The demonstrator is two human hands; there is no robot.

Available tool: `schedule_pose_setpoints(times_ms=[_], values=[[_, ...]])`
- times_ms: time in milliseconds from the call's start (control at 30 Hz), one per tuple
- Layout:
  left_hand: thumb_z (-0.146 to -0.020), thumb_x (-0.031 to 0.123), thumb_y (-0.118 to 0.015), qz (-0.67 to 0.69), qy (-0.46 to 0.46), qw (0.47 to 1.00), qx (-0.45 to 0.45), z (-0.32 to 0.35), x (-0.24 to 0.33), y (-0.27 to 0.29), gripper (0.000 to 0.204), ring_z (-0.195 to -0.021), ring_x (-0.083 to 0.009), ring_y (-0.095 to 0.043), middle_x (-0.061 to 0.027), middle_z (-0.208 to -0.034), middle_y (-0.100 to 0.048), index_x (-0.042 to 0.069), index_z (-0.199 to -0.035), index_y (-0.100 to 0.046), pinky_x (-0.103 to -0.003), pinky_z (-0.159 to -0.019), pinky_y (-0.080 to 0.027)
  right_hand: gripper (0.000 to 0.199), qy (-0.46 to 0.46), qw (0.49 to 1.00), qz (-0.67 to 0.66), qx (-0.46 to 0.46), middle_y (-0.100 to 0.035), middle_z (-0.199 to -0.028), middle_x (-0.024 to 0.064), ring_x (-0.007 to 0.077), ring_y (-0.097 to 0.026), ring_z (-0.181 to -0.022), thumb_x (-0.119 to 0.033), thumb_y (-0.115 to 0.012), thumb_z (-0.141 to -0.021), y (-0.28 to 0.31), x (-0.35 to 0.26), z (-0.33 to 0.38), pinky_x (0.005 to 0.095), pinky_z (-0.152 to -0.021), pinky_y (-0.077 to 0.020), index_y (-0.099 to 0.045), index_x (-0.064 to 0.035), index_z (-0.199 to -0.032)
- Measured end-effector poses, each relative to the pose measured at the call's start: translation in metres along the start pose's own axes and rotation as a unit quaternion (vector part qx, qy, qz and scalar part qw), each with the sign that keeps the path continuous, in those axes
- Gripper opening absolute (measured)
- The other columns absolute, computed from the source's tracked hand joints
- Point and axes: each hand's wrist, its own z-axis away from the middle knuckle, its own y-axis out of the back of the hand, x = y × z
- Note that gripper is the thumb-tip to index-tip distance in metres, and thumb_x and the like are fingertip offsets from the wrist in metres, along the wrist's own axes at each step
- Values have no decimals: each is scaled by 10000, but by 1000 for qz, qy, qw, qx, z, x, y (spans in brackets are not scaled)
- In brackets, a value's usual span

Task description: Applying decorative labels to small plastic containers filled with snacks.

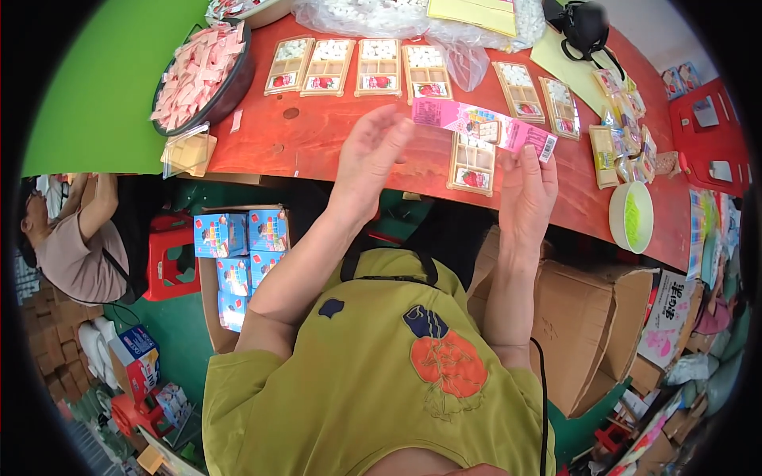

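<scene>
Between my two hands a pink printed paper strip [456,119] is stretched out above the table's near edge. My left hand [371,151] is closed on its left end, thumb toward the strip. At the right end, my right hand [528,190] grips it between thumb and fingers, near a barcode. Just under the strip lies a small beige compartment tray [471,176] with white pieces and a strawberry-printed packet; the strip hides its far end. More such trays stand in a row farther back, among them one tray [378,67] left of the strip and another [520,91] right of it.
On the red table [317,127] stand a dark tub [242,75] of pink packets, a clear bag [468,63] of white pieces and a bowl [641,190] with green contents. Wrapped packs [623,131] lie at right. Boxes [222,234] fill a carton; a person [75,238] sits at left.
</scene>
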Motion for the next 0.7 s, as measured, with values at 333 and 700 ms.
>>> schedule_pose_setpoints(times_ms=[333, 700], values=[[-840, 362, -784, -79, 122, 989, -26, -25, -22, -19, 557, -666, -79, -581, -55, -956, -624, -3, -1177, -533, -229, -528, -449, 179, -107, 980, -155, -66, -681, -1123, 82, 198, -649, -984, -94, -624, -952, 41, -10, -4, 418, -937, -509, -636, -57, -1127], [-887, 272, -746, 50, 183, 979, -69, -15, -28, -22, 261, -557, -74, -552, -11, -667, -606, 28, -908, -656, -205, -460, -399, 147, -88, 994, -67, 26, -663, -1093, 86, 179, -622, -1009, -117, -627, -957, 44, -9, -2, 334, -882, -493, -617, -30, -1075]])
